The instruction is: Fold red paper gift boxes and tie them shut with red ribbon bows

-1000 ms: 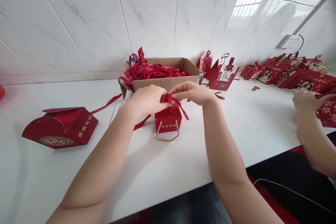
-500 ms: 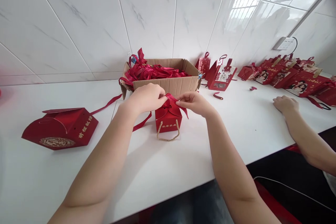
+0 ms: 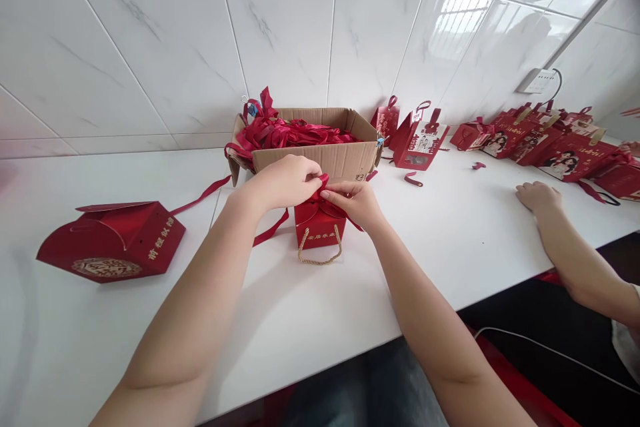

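A small red gift box [image 3: 320, 225] with gold lettering and a twisted gold cord handle [image 3: 320, 260] stands upright on the white table in front of me. On its top, a red ribbon [image 3: 324, 180] is gathered between my hands. My left hand [image 3: 295, 181] pinches the ribbon from the left, fingertips closed on it. From the right, my right hand [image 3: 356, 201] pinches the same ribbon low, against the box's folded top flaps. Both hands are nearly touching. The exact shape of the ribbon under the fingers is partly hidden.
Behind the gift box stands a cardboard box [image 3: 315, 159] heaped with red ribbons [image 3: 295, 135]. A larger red box [image 3: 113, 243] lies at left. Finished-looking red boxes [image 3: 550, 143] line the wall at right. Another person's hand [image 3: 539, 198] rests on the table.
My right hand has moved left and in toward my left hand, now pinching the ribbon near the box top. The ribbon tail at right has dropped lower. The box stays in place.
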Demonstrator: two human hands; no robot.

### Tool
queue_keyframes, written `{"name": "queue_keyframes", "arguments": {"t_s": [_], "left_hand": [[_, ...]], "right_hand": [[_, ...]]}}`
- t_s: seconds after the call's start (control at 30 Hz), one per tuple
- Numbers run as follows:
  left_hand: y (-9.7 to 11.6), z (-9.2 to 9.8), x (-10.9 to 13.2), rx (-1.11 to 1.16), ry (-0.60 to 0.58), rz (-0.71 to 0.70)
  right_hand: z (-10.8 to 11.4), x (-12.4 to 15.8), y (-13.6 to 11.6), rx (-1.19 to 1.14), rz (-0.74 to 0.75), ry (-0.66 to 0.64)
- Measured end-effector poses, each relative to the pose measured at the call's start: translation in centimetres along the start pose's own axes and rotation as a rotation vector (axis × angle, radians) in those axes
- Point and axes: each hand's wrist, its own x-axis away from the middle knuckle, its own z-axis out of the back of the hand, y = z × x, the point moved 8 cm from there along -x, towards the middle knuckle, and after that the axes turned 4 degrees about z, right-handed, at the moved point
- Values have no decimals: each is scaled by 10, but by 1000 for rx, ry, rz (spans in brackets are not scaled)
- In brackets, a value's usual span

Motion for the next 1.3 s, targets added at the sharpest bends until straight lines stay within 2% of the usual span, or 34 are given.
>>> {"name": "queue_keyframes", "arguments": {"t_s": [0.27, 0.43, 0.67, 0.77, 0.9, 1.07, 1.2, 1.3], "left_hand": [[4, 12, -1, 72, 183, -90], [4, 12, -2, 124, 175, -102], [-5, 9, -2, 247, 50, -112], [-7, 10, -2, 272, 84, -59], [-5, 8, -3, 171, 115, 14], [-1, 12, -5, 126, 170, -40], [-5, 14, -8, 133, 200, -48], [-8, 15, -9, 136, 200, -52]], "right_hand": [[3, 3, -5, 87, 77, 135], [2, 5, -5, 88, 75, 127], [0, 6, 0, -19, 42, 111], [-3, 6, 4, -58, 7, 82], [-1, 7, 0, -20, 24, 93], [-3, 6, -2, -73, 53, 50], [-9, 5, 5, -134, -2, -21], [-10, 5, 11, -168, -35, -26]]}}
